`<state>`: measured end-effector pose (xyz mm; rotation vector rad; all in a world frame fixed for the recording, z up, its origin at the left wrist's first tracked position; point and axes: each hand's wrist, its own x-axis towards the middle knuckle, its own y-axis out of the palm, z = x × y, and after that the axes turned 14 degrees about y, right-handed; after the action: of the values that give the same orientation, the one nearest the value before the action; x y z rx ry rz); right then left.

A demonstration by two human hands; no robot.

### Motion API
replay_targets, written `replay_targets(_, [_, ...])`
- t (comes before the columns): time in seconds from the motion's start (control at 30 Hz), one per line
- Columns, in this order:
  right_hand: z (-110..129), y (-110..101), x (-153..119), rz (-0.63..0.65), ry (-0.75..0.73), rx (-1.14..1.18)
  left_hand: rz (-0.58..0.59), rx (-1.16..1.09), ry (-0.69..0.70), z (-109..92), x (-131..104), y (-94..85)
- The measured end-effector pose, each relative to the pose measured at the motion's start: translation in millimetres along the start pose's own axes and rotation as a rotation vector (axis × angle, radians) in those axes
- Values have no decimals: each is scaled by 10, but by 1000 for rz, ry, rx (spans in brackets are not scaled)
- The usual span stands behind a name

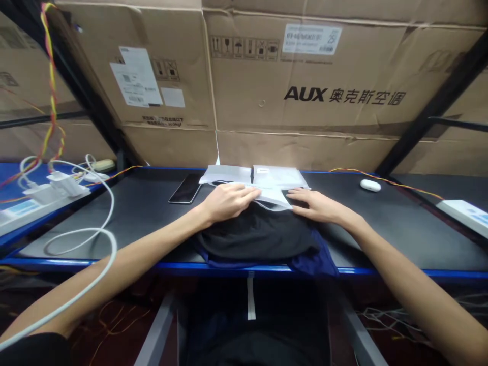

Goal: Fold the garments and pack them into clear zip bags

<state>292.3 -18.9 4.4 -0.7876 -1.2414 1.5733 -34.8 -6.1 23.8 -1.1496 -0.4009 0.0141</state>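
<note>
The left hand [231,202] lies over the near edge of a whitish plastic bag [275,197], its fingers close together and bent down; whether they pinch the plastic cannot be told. The right hand [318,206] is at the bag's other side, palm down, with its fingers spread apart, the lowest reaching the bag's corner. The bag lies at the far end of a folded black cloth [259,236], its near edge bowed and partly over the cloth. A navy cloth [320,254] shows beneath the black one and hangs over the blue front edge of the dark surface [400,234]. Just beyond the hands, two more pale plastic packets [280,177] lie side by side. A phone [185,189] rests left of them, and a small white case [370,185] sits well to the right. Large cardboard boxes [305,117] stand behind the surface, and a white cable [113,249] loops across the left side.
</note>
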Motion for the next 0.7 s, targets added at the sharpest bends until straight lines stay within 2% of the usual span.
replay_targets(0.07, [-45, -14, 9, -21, 5, -6, 52, -56, 40, -82, 7, 68])
replay_targets(0.13, [-44, -29, 11, -13, -16, 8, 80, -134, 57, -76, -7, 83])
replay_targets(0.27, [8, -59, 3, 35, -76, 44, 100, -358, 137, 102, -125, -77])
replay_targets(0.4, [36, -78, -9, 52, -89, 77, 83, -400, 69, 270, -357, -209])
replay_targets(0.53, [54, -87, -20, 60, -65, 55, -25, -310, 66, 316, -569, -82])
replay_targets(0.7, [47, -108, -21, 64, -67, 62, -148, -227, 121, 290, -632, 97])
